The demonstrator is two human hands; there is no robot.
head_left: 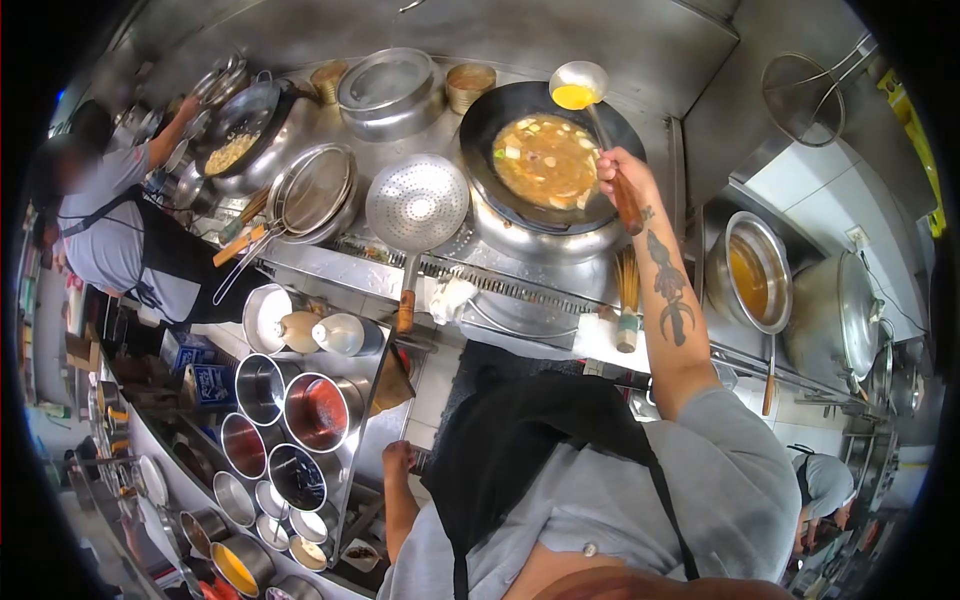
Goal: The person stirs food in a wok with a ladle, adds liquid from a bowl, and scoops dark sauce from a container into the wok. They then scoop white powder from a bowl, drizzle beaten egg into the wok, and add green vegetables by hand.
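My right hand (pixel 623 180) is wrapped round the wooden handle of a ladle (pixel 578 82), whose bowl carries yellow liquid. The ladle is held above the far rim of a large black wok (pixel 480 130). In the wok lies a brown soup (pixel 545 160) with pale chunks in it. Down at my left side, my left hand (pixel 398 458) hangs with its fingers curled in, and nothing shows in it. It is closest to the cart that carries the seasoning pots (pixel 316 410).
A perforated skimmer (pixel 417 203) lies left of the wok, beside a lidded pot (pixel 387 90). A bamboo brush (pixel 627 300) stands at the stove's front edge. To the right is a pot of amber liquid (pixel 748 275). A co-worker (pixel 110 200) works at another wok on the left.
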